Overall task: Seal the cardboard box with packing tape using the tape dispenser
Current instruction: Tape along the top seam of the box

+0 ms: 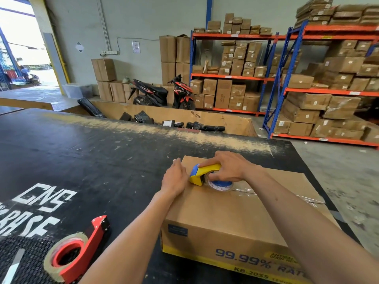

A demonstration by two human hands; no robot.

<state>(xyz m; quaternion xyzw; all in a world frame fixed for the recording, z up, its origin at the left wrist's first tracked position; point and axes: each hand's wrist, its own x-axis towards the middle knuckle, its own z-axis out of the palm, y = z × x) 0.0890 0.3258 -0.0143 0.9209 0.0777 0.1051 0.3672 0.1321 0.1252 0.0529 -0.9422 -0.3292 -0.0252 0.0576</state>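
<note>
Fingers (213,176) of right hand (227,167) curl tight round tape dispenser (202,174) on box (225,210) atop worktop (82,152), prob. running tape (246,190) w/ pressure along seam; left hand (174,179) flat, open, steadying box's edge.

Open room is offered by the scuffed black worktable (86,152) left of and beyond the brown cardboard box (231,214). The near-left corner is blocked by a red tape dispenser with tan roll (77,250).
</note>
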